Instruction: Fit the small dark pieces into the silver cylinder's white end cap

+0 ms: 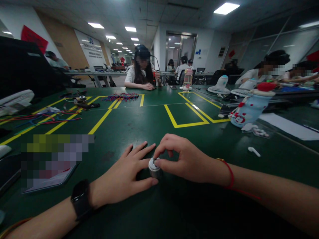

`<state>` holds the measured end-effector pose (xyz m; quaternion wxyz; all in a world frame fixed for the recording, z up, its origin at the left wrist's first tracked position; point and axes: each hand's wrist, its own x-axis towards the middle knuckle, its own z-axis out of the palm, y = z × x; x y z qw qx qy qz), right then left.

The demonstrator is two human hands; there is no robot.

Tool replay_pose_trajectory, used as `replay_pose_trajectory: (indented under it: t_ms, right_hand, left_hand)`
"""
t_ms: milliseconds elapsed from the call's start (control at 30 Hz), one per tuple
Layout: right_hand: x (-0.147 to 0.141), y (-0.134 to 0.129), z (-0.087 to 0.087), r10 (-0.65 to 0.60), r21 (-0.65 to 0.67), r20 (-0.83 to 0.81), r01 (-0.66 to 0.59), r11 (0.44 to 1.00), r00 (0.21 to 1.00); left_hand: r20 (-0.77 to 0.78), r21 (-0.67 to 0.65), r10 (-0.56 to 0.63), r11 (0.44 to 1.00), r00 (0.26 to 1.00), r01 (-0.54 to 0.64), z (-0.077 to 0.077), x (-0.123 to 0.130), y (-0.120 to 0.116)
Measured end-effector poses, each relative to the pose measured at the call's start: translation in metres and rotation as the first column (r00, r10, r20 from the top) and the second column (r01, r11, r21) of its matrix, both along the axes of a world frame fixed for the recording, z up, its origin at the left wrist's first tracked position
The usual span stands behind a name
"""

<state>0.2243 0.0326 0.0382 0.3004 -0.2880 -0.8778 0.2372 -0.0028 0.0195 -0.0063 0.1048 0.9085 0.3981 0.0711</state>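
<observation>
- A small metal cylinder (155, 173) is standing on the green tabletop (139, 132), just below the middle of the frame, its long axis seemingly running upright and its pale top facing up.
- The left hand (123, 174) is lying spread over the tabletop to the cylinder's left—its index finger is touching or nearly touching the cylinder's side and its thumb is resting near the base, so the cylinder is sitting in the mouth of that loose fork; how firmly it is pressing, I cannot tell.
- The right hand (186, 160) is reaching in from the right, its thumb and index finger closing at the cylinder's top and apparently pinching a small dark piece (155, 160) there.
- Both hands are meeting at the cylinder, neither clearly nearer—the left is flanking its side, the right is working from above.
- Above the hands, the tabletop is stretching up to the yellow tape (191, 125), giving room in that direction.
- At left, a thin flat slab (52, 181) is bounding the space beside the left wrist; at right, a white earbud (254, 151) is lying well apart, above the right forearm.
- Below the hands, deep shadow is hiding any near edge.
</observation>
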Motion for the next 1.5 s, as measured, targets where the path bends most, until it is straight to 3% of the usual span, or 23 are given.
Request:
replay_pose_trajectory:
  t_ms: [233,367,467,600,933,1000,1167,1333,1500]
  right_hand:
    - [0.007,0.004,0.001,0.015,-0.025,-0.027,-0.015,1.000,1.000]
    - [0.024,0.037,-0.016,-0.236,-0.198,-0.180,0.200,0.960,0.955]
    - [0.042,0.069,-0.036,-0.457,-0.434,-0.265,0.318,0.843,0.849]
    - [0.056,0.091,-0.052,-0.532,-0.503,-0.308,0.340,0.794,0.789]
    - [0.054,0.085,-0.051,-0.481,-0.444,-0.246,0.343,0.828,0.842]
    - [0.049,0.079,-0.049,-0.422,-0.413,-0.189,0.318,0.854,0.887]
    - [0.025,0.044,-0.035,-0.137,-0.277,0.041,0.143,0.950,0.990]
    - [0.003,0.006,-0.018,0.034,-0.174,-0.079,-0.048,0.984,0.996]
    - [-0.004,-0.002,-0.011,0.001,-0.066,-0.174,-0.013,0.998,0.985]
  left_hand:
    - [-0.030,-0.017,0.001,1.000,1.000,-0.001,0.003,0.001,-0.001]
    - [-0.008,-0.027,0.014,1.000,1.000,-0.014,0.004,0.000,0.000]
    - [-0.011,-0.033,0.022,0.999,1.000,-0.023,0.005,0.000,0.000]
    - [-0.031,-0.037,0.023,0.999,0.999,-0.025,0.004,0.001,0.001]
    - [-0.023,-0.037,0.018,0.999,1.000,-0.019,0.003,0.001,0.003]
    - [-0.018,-0.038,0.018,0.999,1.000,-0.019,0.004,0.001,0.002]
    - [-0.020,-0.031,0.019,0.999,1.000,-0.019,0.002,-0.001,0.002]
    - [0.016,-0.021,-0.001,1.000,1.000,0.001,-0.001,-0.002,0.003]
    - [-0.007,-0.011,0.006,1.000,1.000,-0.006,-0.001,0.000,0.003]
